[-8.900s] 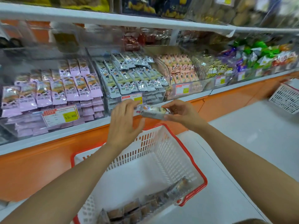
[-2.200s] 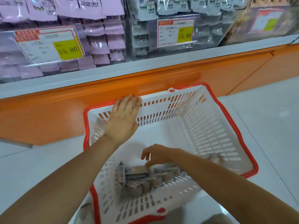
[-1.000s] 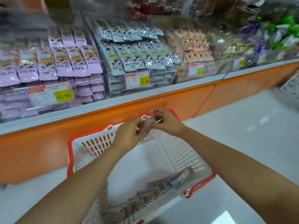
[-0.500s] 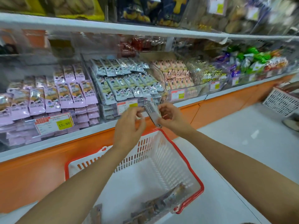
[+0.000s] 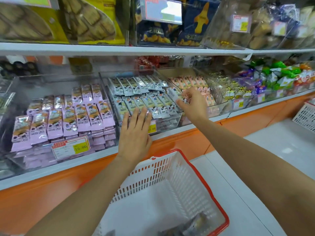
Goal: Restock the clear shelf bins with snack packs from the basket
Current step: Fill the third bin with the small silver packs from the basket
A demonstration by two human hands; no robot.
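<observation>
snack pack (image 5: 174, 95) pinched in r hand (image 5: 194, 105) over clear bin (image 5: 167, 123), l hand (image 5: 136, 132) flat, fingers straight on bin's packs

Clear bin (image 5: 167, 122) open-topped — grey packs (image 5: 136, 87) tight inside, upper shelf (image 5: 153, 50) overhead

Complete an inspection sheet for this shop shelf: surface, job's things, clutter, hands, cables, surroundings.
Surface: white shelf edge above an orange panel; pale floor.
Job's things: clear bin of grey-white packs; held pack at its right end; red-rimmed basket below, spare packs in its near corner.
Clutter: nothing seen.
Grippers: left hand flat, fingers straight on the front row; right hand pinches the held pack.
Cables: nothing seen.
Surroundings: lilac packs left, peach packs right, price tag, second basket far right.
</observation>
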